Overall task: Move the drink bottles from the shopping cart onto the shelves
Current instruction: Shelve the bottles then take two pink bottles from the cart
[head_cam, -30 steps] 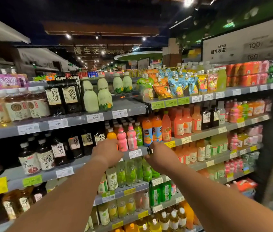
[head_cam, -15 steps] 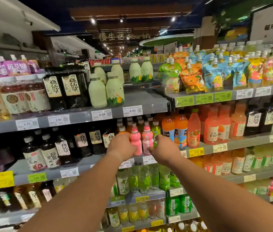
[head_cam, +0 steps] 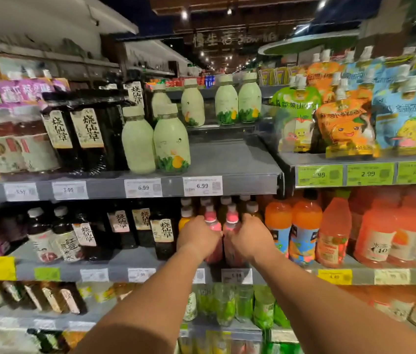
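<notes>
Two pink drink bottles stand side by side at the front of the middle shelf [head_cam: 115, 270]. My left hand [head_cam: 198, 237] grips the left pink bottle [head_cam: 213, 224] around its body. My right hand [head_cam: 249, 237] grips the right pink bottle [head_cam: 232, 222] the same way. Both bottles are upright, with pink caps showing above my fingers. Their lower parts are hidden behind my hands. The shopping cart is out of view.
Orange-capped and white-capped bottles stand behind the pink ones. Dark tea bottles [head_cam: 162, 232] are to the left, orange juice bottles [head_cam: 305, 226] to the right. Pale green bottles [head_cam: 171, 139] stand on the shelf above, with bare room beside them. Green drinks fill the shelf below.
My hands moved up from the shelf edge to the pink bottles and closed around them. The camera came closer to the shelves.
</notes>
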A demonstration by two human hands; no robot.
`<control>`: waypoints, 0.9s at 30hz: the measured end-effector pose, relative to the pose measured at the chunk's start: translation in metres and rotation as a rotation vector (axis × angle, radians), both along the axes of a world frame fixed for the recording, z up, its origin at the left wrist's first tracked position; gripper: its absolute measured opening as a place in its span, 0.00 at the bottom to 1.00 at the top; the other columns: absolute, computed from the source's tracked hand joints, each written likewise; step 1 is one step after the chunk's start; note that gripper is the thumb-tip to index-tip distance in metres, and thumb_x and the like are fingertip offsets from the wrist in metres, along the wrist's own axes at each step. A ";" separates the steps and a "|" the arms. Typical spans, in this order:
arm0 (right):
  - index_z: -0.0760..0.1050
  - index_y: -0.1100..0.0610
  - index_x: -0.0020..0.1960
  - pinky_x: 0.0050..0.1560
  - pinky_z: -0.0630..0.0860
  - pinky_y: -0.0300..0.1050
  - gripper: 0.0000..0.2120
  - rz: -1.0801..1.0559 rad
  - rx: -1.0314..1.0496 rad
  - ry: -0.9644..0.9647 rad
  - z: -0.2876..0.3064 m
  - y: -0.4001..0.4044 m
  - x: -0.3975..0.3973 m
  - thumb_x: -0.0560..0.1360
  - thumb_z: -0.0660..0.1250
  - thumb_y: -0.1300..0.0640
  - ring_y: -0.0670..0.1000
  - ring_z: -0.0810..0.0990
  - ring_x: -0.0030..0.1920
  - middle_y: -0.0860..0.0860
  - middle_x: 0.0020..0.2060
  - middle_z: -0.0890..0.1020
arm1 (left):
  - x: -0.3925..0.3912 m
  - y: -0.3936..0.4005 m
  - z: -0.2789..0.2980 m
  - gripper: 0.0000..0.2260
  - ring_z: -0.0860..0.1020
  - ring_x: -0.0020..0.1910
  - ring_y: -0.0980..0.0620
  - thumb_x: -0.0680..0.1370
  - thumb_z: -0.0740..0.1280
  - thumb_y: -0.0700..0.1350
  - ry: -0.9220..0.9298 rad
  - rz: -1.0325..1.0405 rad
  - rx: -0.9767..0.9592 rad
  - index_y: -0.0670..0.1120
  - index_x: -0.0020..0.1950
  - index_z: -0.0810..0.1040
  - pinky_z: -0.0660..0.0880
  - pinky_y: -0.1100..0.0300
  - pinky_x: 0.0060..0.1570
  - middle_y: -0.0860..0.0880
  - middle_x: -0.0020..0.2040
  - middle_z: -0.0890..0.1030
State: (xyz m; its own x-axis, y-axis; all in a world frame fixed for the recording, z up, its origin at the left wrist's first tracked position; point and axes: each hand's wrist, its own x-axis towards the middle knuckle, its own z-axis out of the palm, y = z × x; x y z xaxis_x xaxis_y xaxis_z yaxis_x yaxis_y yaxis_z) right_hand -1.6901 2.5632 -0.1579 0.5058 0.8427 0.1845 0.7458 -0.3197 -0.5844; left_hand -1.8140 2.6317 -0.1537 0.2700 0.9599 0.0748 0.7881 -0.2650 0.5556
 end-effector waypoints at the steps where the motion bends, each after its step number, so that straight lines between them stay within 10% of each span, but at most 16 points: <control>1: 0.73 0.59 0.52 0.43 0.71 0.45 0.16 0.003 -0.003 -0.005 -0.003 0.002 -0.002 0.74 0.63 0.46 0.61 0.80 0.50 0.59 0.50 0.79 | 0.001 -0.001 -0.003 0.16 0.80 0.51 0.41 0.72 0.68 0.59 0.010 0.007 0.011 0.49 0.51 0.76 0.74 0.56 0.45 0.45 0.53 0.82; 12: 0.60 0.49 0.48 0.35 0.72 0.48 0.16 -0.061 0.155 -0.049 -0.024 -0.013 -0.011 0.72 0.66 0.44 0.59 0.79 0.37 0.52 0.39 0.75 | -0.003 -0.024 -0.021 0.15 0.80 0.45 0.39 0.73 0.66 0.54 -0.036 -0.013 0.185 0.55 0.49 0.60 0.71 0.52 0.38 0.46 0.47 0.79; 21: 0.71 0.55 0.51 0.49 0.72 0.51 0.14 -0.015 0.243 -0.059 -0.025 -0.019 -0.021 0.71 0.65 0.47 0.57 0.74 0.50 0.54 0.47 0.76 | -0.022 -0.032 -0.012 0.09 0.78 0.40 0.45 0.69 0.64 0.53 -0.163 -0.024 0.155 0.50 0.44 0.77 0.74 0.56 0.38 0.50 0.40 0.80; 27: 0.64 0.47 0.46 0.33 0.71 0.46 0.16 0.141 0.339 0.026 0.005 -0.026 -0.045 0.66 0.67 0.42 0.49 0.75 0.35 0.45 0.37 0.76 | -0.069 -0.047 0.012 0.09 0.78 0.41 0.52 0.70 0.70 0.55 -0.317 0.028 0.254 0.52 0.43 0.77 0.75 0.56 0.41 0.53 0.41 0.79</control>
State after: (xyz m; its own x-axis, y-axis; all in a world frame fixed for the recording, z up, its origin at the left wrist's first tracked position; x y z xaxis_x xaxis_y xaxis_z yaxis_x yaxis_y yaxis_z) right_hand -1.7347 2.5370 -0.1533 0.3973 0.7977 0.4536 0.7525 -0.0002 -0.6586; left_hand -1.8834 2.5847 -0.1422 0.1700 0.9067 0.3861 0.5973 -0.4064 0.6914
